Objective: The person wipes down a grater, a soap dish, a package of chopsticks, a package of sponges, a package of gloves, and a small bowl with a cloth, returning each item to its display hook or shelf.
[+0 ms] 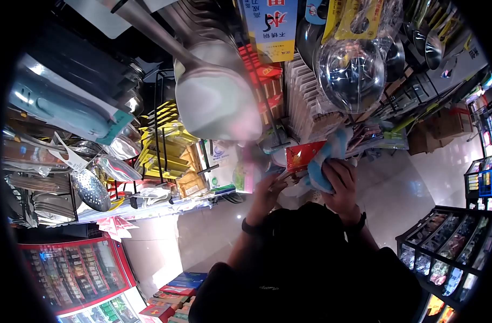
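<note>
Nearest us, our right hand (342, 183) has its fingers clamped on a blue cloth (326, 156), pressing it against a red packet (302, 156) on the shelf (149, 210). Just beside it, our left hand (267, 188) reaches to the pink packet (245, 175); whether its fingers are together or apart we cannot tell. Further off, a large ladle (219, 102) hangs close to the camera, a wrapped steel bowl (351, 72) to its right and a skimmer (90, 188) at far left.
</note>
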Available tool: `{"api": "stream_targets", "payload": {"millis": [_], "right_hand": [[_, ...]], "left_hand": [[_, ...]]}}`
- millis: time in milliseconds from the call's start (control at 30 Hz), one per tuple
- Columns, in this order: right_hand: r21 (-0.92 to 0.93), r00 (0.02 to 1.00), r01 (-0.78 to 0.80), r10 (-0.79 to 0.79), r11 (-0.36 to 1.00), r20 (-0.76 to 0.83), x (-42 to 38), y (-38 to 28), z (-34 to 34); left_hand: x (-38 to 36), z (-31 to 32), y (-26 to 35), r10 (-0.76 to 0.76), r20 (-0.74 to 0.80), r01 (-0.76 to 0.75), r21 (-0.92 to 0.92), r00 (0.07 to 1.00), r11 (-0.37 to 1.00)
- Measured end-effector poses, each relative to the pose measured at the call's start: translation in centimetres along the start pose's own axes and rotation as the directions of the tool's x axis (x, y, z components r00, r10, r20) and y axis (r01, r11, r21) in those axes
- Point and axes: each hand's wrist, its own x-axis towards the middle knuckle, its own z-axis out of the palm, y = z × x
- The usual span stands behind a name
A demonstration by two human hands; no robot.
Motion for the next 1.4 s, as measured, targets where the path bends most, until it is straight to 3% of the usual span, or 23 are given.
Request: {"api": "stream_targets", "payload": {"millis": [100, 200, 400, 500, 600, 800, 967, 1200, 1400], "right_hand": [[0.002, 0.999, -0.027, 0.027, 1.000, -0.047, 0.1, -1.3, 0.6], [0.033, 0.999, -0.006, 0.007, 0.999, -0.042, 0.1, -2.6, 1.2], [0.070, 0.996, 0.083, -0.084, 0.994, 0.005, 0.4, -2.8, 1.4], [0.073, 0.996, 0.081, -0.083, 0.994, 0.020, 0.2, -1.4, 1.1], [0.036, 0.998, 0.060, -0.060, 0.998, -0.004, 0.1, -0.3, 0.7], [-0.002, 1.000, 0.017, -0.017, 1.000, -0.004, 0.2, 0.4, 0.0], [0.021, 1.000, -0.005, 0.005, 1.000, -0.017, 0.5, -0.9, 0.5], [0.077, 0.988, 0.154, -0.155, 0.985, 0.002, 0.5, -3.0, 1.3], [0.020, 0.994, 0.112, -0.112, 0.994, -0.015, -0.2, -0.4, 1.2]], "left_hand": [[0.4, 0.1, 1.9, -0.032, 0.065, 0.038, -0.086, 0.997, 0.996], [0.9, 0.5, 4.6, 0.037, 0.070, -0.038, 0.012, 0.997, 0.999], [0.9, 1.0, 4.6, 0.087, 0.027, -0.086, -0.035, 0.996, 0.996], [1.0, 0.0, 5.4, -0.066, 0.104, 0.061, 0.057, 0.992, 0.997], [0.6, 0.5, 2.6, -0.041, 0.015, 0.043, -0.181, 0.999, 0.983], [0.7, -0.3, 1.9, 0.038, 0.030, -0.037, -0.021, 0.999, 0.999], [0.5, 0.2, 2.7, -0.053, 0.007, 0.053, -0.101, 0.999, 0.993], [0.8, -0.5, 4.6, 0.047, 0.038, -0.049, 0.058, 0.998, 0.997], [0.0, -1.3, 2.2, -0.085, -0.006, 0.084, -0.098, 0.996, 0.992]]}}
